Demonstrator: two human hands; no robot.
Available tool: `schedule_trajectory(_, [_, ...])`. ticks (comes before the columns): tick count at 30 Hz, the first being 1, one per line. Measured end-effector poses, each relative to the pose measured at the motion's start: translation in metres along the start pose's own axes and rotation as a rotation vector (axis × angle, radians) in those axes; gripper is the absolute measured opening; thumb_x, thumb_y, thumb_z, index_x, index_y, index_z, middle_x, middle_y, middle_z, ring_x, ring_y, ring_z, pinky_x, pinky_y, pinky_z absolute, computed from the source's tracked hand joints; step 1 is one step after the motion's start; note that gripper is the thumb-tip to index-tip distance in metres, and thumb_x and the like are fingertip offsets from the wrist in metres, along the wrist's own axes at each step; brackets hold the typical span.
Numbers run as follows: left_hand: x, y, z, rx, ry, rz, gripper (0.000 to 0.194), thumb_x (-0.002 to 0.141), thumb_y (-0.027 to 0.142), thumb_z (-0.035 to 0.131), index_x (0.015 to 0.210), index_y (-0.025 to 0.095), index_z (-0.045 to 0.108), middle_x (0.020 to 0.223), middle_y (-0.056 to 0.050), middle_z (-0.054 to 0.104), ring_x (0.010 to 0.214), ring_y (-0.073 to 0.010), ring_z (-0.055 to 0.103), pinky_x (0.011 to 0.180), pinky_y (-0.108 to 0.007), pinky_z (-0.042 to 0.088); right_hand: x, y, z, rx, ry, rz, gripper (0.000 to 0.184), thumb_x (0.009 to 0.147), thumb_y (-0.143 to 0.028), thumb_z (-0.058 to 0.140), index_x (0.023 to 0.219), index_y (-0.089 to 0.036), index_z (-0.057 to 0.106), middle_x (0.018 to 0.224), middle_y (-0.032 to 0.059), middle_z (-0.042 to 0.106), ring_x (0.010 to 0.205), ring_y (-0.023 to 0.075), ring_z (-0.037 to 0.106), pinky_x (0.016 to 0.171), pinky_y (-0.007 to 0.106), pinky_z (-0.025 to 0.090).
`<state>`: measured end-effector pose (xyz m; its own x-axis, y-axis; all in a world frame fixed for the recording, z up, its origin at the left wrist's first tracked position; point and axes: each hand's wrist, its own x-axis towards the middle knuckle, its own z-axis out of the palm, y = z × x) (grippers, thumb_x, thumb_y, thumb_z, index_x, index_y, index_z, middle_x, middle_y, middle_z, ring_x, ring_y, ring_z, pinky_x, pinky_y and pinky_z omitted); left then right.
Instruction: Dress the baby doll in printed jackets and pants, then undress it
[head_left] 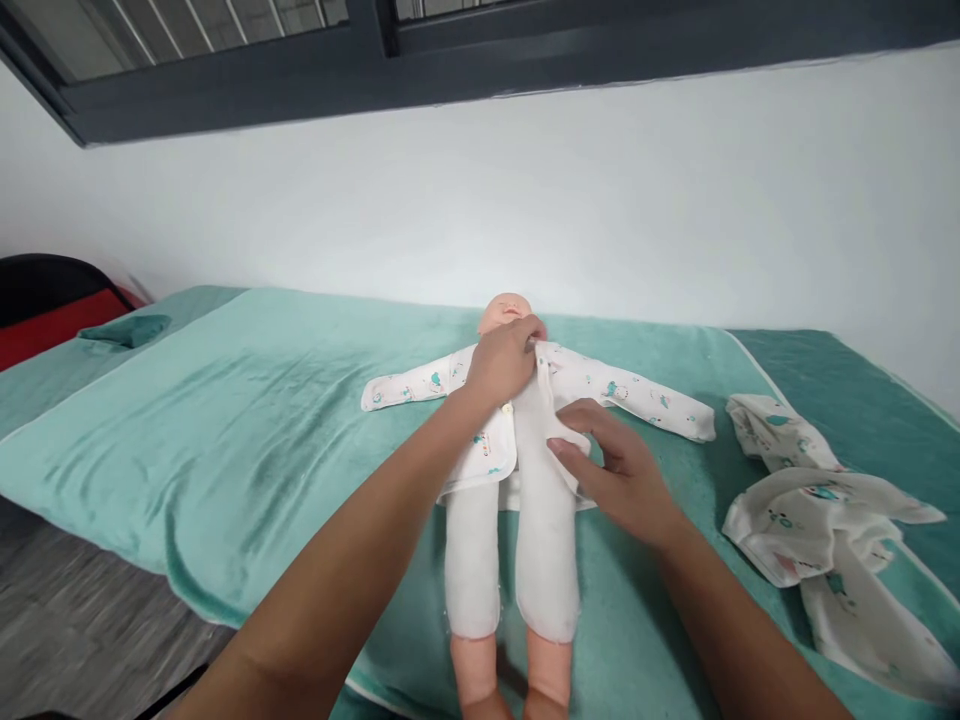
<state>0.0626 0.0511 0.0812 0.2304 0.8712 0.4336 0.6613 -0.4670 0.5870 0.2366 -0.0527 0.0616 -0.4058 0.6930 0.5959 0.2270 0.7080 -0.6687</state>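
Nearest the camera: bare left forearm [360,540] and bare right forearm [750,610], entering from the lower edge and converging near centre

At the point of convergence: doll with white cloth body and smooth pinkish head and lower legs [531,450], positioned flat on its back, head toward the plain white wall [600,200], feet toward the camera

On the doll: long-sleeved white cloth jacket with small teal printed motifs [491,455], sleeves spread sideways, front unfastened; left panel laid over the torso, with small round yellowish button [507,408] near its edge; right panel turned outward, exposing a strip of torso

Left hand [506,358]: at the collar, just below the head, back uppermost, fingers curled inward; cannot tell from this angle: cloth gripped or merely touched

Right hand [622,480]: partly open at the edge of the right panel, thumb and forefinger parted, without closed hold

Beneath the doll: light teal plush blanket [247,450], creased toward the left

Right of the doll, near the sleeve end: crumpled white cloth garment with similar motifs [832,520], lying partly over darker teal plush cover [795,355]

Far left: red-and-black object [60,320], partly in view, above grey wood-grain floor [67,570]

Above the wall: dark grey window frame [225,100], pale bars behind
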Motion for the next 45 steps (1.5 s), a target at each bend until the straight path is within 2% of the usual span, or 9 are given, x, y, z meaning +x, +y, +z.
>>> schedule_trajectory(4, [-0.001, -0.004, -0.001, -0.114, -0.077, 0.189, 0.024, 0.084, 0.008, 0.048, 0.091, 0.024, 0.064, 0.124, -0.001, 0.069, 0.121, -0.0170, 0.060, 0.100, -0.030, 0.044, 0.000, -0.001, 0.010, -0.060, -0.071, -0.137, 0.017, 0.095, -0.012, 0.055, 0.103, -0.025, 0.062, 0.107, 0.0033, 0.070, 0.106, 0.0199, 0.061, 0.097, 0.040, 0.044])
schedule_trajectory(10, [-0.003, -0.005, 0.005, 0.014, 0.091, -0.027, 0.027, 0.079, 0.002, 0.044, 0.082, 0.023, 0.061, 0.104, -0.002, 0.072, 0.107, -0.0208, 0.063, 0.090, -0.033, 0.047, -0.004, 0.004, 0.013, -0.198, -0.079, -0.156, 0.026, 0.094, -0.010, 0.055, 0.113, -0.026, 0.061, 0.122, 0.0050, 0.068, 0.119, 0.0221, 0.058, 0.103, 0.044, 0.042])
schedule_trajectory(16, [-0.007, -0.007, 0.010, 0.028, 0.229, -0.147, 0.025, 0.080, 0.003, 0.049, 0.085, 0.024, 0.063, 0.105, -0.005, 0.069, 0.106, -0.0232, 0.060, 0.090, -0.035, 0.046, -0.028, 0.006, 0.013, -0.304, 0.149, -0.042, 0.013, 0.091, -0.014, 0.062, 0.099, -0.023, 0.058, 0.099, 0.0057, 0.062, 0.093, 0.0206, 0.058, 0.082, 0.037, 0.047])
schedule_trajectory(24, [-0.014, -0.011, 0.006, -0.037, 0.285, -0.187, 0.023, 0.080, 0.004, 0.045, 0.075, 0.021, 0.060, 0.101, -0.006, 0.068, 0.105, -0.0231, 0.059, 0.095, -0.036, 0.045, -0.071, -0.007, -0.002, -0.068, 0.107, 0.200, 0.008, 0.092, -0.020, 0.065, 0.086, -0.024, 0.061, 0.085, 0.0004, 0.061, 0.079, 0.0165, 0.059, 0.073, 0.031, 0.047])
schedule_trajectory(26, [-0.016, -0.011, 0.006, -0.044, 0.298, -0.218, 0.024, 0.081, 0.004, 0.043, 0.072, 0.021, 0.058, 0.099, -0.006, 0.068, 0.102, -0.0227, 0.059, 0.095, -0.036, 0.045, -0.076, -0.007, -0.004, -0.008, 0.129, 0.205, 0.004, 0.092, -0.022, 0.066, 0.092, -0.026, 0.065, 0.092, 0.0017, 0.064, 0.087, 0.0182, 0.061, 0.079, 0.033, 0.049])
schedule_trajectory(29, [-0.019, -0.012, 0.005, -0.058, 0.301, -0.220, 0.023, 0.083, 0.006, 0.044, 0.074, 0.021, 0.058, 0.100, -0.006, 0.068, 0.104, -0.0229, 0.059, 0.096, -0.036, 0.045, -0.078, -0.002, -0.003, 0.046, 0.148, 0.222, 0.021, 0.093, -0.026, 0.064, 0.114, -0.030, 0.067, 0.123, 0.0062, 0.063, 0.116, 0.0232, 0.059, 0.101, 0.041, 0.047])
schedule_trajectory(34, [-0.026, -0.011, 0.002, -0.172, 0.325, -0.260, 0.022, 0.090, 0.016, 0.045, 0.098, 0.022, 0.064, 0.111, -0.005, 0.070, 0.109, -0.0212, 0.061, 0.100, -0.035, 0.044, -0.074, 0.003, 0.004, 0.008, 0.052, 0.270, 0.054, 0.097, -0.030, 0.060, 0.148, -0.034, 0.045, 0.153, 0.0069, 0.048, 0.143, 0.0253, 0.042, 0.119, 0.052, 0.033])
schedule_trajectory(39, [-0.061, -0.009, -0.005, -0.350, 0.316, -0.273, 0.034, 0.099, 0.030, 0.040, 0.124, 0.023, 0.062, 0.132, -0.004, 0.067, 0.125, -0.0191, 0.059, 0.111, -0.035, 0.040, -0.070, -0.006, 0.007, -0.064, -0.095, 0.015, 0.050, 0.096, -0.021, 0.058, 0.144, -0.035, 0.051, 0.155, 0.0037, 0.048, 0.151, 0.0260, 0.030, 0.123, 0.058, 0.023])
schedule_trajectory(45, [-0.140, -0.018, -0.014, -0.471, 0.280, -0.380, 0.040, 0.099, 0.036, 0.044, 0.136, 0.028, 0.056, 0.154, -0.003, 0.049, 0.146, -0.0196, 0.041, 0.123, -0.038, 0.028, -0.071, -0.016, 0.006, 0.054, -0.084, 0.136, 0.030, 0.098, -0.024, 0.055, 0.125, -0.030, 0.066, 0.147, 0.0063, 0.057, 0.149, 0.0288, 0.033, 0.120, 0.061, 0.028])
